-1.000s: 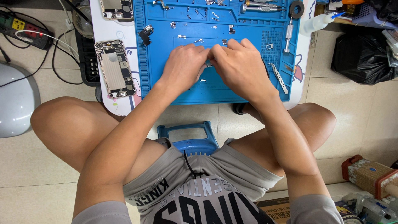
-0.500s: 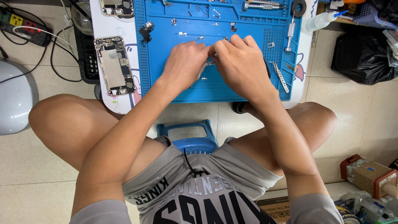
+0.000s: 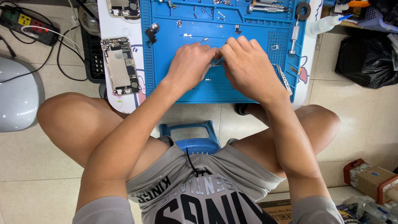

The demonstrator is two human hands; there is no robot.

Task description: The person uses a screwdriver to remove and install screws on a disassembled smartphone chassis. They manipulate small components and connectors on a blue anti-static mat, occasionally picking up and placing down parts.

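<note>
A blue mat [image 3: 248, 89] covers the tabletop [image 3: 120, 101] at frame top; left hand [image 3: 190, 64] and right hand [image 3: 246, 66] pinch a small metal part [image 3: 216, 63] mid-mat, bare mat below them.

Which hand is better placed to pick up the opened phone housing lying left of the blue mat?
Probably the left hand. It is nearer the opened phone housing, which lies on its side of the blue mat. The right hand would have to cross over.
</note>
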